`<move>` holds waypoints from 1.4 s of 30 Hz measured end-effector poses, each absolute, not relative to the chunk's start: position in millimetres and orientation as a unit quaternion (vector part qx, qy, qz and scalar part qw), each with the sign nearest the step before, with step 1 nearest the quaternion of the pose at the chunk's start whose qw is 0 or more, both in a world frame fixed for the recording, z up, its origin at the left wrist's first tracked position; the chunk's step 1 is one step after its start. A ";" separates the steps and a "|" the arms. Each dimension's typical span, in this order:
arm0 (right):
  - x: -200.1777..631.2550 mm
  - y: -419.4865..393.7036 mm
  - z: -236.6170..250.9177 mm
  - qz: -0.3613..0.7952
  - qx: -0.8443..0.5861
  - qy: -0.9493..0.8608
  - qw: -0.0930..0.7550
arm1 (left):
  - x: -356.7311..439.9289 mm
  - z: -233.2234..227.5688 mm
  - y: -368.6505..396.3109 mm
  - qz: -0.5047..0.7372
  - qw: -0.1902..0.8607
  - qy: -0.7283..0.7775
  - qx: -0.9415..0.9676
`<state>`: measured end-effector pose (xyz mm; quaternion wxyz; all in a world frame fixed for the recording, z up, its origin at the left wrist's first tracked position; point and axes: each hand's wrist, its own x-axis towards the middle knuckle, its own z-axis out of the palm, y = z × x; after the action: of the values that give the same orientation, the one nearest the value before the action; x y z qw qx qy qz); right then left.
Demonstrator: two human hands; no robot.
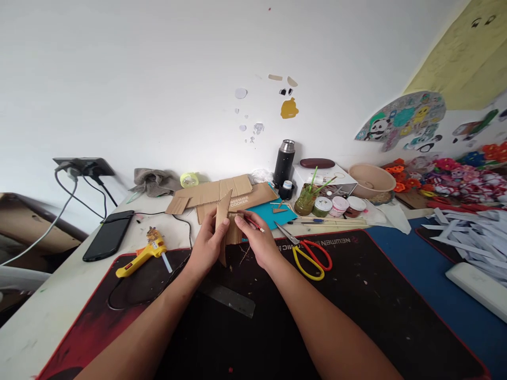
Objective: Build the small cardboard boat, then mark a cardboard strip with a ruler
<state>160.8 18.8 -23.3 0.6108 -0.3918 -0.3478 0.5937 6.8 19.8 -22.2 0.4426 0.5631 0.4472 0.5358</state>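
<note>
Two hands over mat (356, 295) | left hand (209, 244) pinching cardboard (223, 221), upright, long axis vertical, tip up | right hand (257, 241) fingers pinching red pencil (254, 225), pointing right | beyond: scissors (307, 252), flask (284, 163)

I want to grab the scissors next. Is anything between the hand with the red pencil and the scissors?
Nothing visible is. The right hand holds the red pencil by the cardboard piece; the scissors lie just right of it, on bare black mat.
</note>
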 end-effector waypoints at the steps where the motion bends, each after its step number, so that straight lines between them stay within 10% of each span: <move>1: 160.2 18.8 -23.5 0.594 -0.391 -0.345 0.612 | 7.1 -22.4 19.7 0.537 0.441 0.447 0.563; 42: 158.0 15.4 -20.7 0.628 -0.373 -0.299 0.614 | 10.4 -19.0 9.0 0.540 0.359 0.464 0.604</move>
<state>158.0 15.4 -20.7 0.6143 -0.3726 -0.2987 0.6281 10.4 9.0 -19.0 0.3585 0.6041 0.4641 0.5395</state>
